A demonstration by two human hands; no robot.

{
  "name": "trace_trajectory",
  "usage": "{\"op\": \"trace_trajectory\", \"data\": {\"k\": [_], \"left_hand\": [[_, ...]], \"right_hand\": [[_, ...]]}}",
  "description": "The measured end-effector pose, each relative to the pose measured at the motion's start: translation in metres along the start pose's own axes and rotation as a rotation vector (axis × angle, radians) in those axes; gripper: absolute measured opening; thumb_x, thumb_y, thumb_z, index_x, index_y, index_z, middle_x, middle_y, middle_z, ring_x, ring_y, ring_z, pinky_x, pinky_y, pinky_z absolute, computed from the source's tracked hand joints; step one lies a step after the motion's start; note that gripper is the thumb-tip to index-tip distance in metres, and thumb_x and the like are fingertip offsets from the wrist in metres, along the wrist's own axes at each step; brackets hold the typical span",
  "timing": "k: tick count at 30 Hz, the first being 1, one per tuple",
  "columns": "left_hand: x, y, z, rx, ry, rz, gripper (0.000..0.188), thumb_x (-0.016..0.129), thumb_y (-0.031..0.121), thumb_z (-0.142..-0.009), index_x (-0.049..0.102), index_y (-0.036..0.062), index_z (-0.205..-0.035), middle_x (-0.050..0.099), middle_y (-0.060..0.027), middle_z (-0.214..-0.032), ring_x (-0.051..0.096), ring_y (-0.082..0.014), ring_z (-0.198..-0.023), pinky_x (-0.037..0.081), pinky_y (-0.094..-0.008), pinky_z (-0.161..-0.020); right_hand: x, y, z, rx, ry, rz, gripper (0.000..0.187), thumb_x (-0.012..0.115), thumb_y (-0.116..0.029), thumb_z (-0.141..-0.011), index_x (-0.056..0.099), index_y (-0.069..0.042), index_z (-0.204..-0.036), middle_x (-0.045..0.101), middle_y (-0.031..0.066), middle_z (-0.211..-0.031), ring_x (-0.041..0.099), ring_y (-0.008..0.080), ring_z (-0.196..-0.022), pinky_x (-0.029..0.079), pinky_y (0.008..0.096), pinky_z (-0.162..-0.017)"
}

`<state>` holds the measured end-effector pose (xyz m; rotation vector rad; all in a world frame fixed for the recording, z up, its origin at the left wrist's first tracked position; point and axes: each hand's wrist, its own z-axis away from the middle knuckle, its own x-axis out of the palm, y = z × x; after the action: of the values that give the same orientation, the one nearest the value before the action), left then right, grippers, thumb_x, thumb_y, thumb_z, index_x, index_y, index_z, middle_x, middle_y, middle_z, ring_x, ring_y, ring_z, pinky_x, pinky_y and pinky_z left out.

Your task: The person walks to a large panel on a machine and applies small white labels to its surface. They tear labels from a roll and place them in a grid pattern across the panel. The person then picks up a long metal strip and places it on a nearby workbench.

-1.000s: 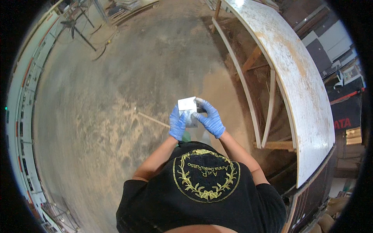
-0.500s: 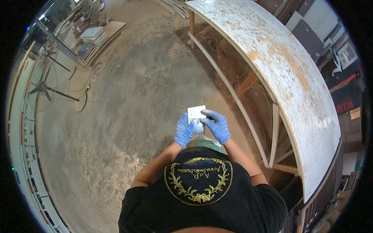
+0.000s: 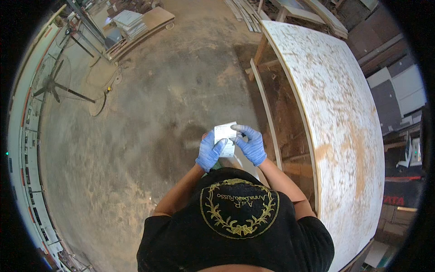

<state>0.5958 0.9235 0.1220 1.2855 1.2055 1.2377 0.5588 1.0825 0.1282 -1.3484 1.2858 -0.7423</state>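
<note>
Small white printed paper slips (image 3: 224,131) are held in front of my body, one lapping over another. My left hand (image 3: 209,152), in a blue knit glove, grips their left side with the thumb across the front. In a matching glove, my right hand (image 3: 250,146) pinches their right edge between thumb and fingers. I cannot tell how many slips lie behind the front ones. The print on them is too small to make out.
On my right stands a long white-topped table (image 3: 335,113) on a wooden frame, with brown dust on it. A fan-like stand with several legs (image 3: 52,85) is at left. Stacked white boards (image 3: 128,20) sit on a low platform (image 3: 156,18) at the far left. Planks (image 3: 243,13) lie beyond.
My body and view have turned, so the table sits nearer and straighter along my right. Both hands stay on the slips, and more of the lower slip shows.
</note>
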Motion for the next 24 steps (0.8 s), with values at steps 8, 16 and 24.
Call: {"op": "trace_trajectory", "data": {"k": [8, 16, 24], "left_hand": [[-0.042, 0.004, -0.234, 0.031, -0.173, 0.132, 0.033, 0.053, 0.009, -0.083, 0.046, -0.0014, -0.114, 0.058, -0.0089, -0.099, 0.054, -0.0124, -0.089, 0.044, -0.0280, -0.078], [-0.036, -0.026, -0.449, -0.031, -0.350, -0.066, 0.031, 0.055, 0.015, -0.083, 0.049, -0.0002, -0.109, 0.060, -0.0063, -0.092, 0.054, -0.0110, -0.080, 0.045, -0.0266, -0.072], [-0.005, -0.036, -0.686, -0.294, -0.105, 0.349, 0.020, 0.056, 0.013, -0.083, 0.054, 0.0040, -0.100, 0.058, -0.0027, -0.085, 0.055, -0.0096, -0.073, 0.048, -0.0248, -0.062]], "right_hand": [[-0.017, 0.060, -0.213, -0.178, 0.147, 0.207, 0.029, 0.071, -0.009, -0.068, 0.063, -0.011, -0.096, 0.063, 0.0083, -0.091, 0.060, 0.0196, -0.079, 0.048, 0.0287, -0.071], [-0.073, 0.113, -0.390, -0.032, 0.212, 0.041, 0.016, 0.068, -0.011, -0.072, 0.064, -0.006, -0.087, 0.064, 0.0078, -0.080, 0.059, 0.0159, -0.073, 0.047, 0.0270, -0.066], [-0.167, 0.180, -0.615, 0.278, 0.519, -0.366, 0.020, 0.059, -0.023, -0.084, 0.057, -0.002, -0.084, 0.052, -0.0017, -0.062, 0.044, 0.0044, -0.053, 0.037, 0.0196, -0.048]]}}
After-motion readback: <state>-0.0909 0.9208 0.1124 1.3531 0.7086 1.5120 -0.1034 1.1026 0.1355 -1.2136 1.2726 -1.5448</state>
